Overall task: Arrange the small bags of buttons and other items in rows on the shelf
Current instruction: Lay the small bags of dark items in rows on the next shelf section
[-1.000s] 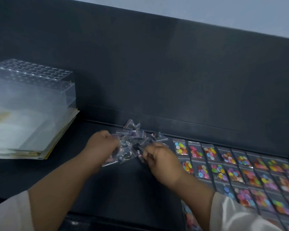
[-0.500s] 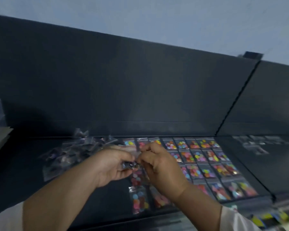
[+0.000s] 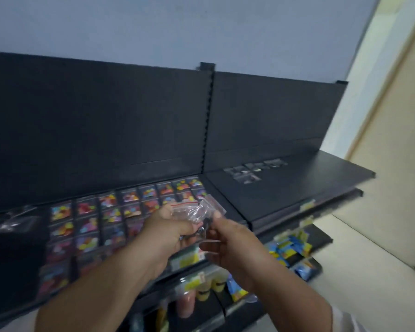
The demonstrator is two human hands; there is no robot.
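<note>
My left hand grips a bunch of small clear bags with dark items inside, held above the front of the black shelf. My right hand pinches one of those bags from the right side. Rows of small bags of coloured buttons cover the left shelf section. A loose heap of clear bags lies at the far left. On the right shelf section, several clear bags with dark items lie in short rows near the back panel.
A black upright post divides the two shelf sections. Lower shelves hold yellow and blue packets and small bottles. A cream wall stands to the right.
The view has swung right, away from the heap. Both hands have come up and to the right with the clear bags, and the right shelf section has come into fuller view.
</note>
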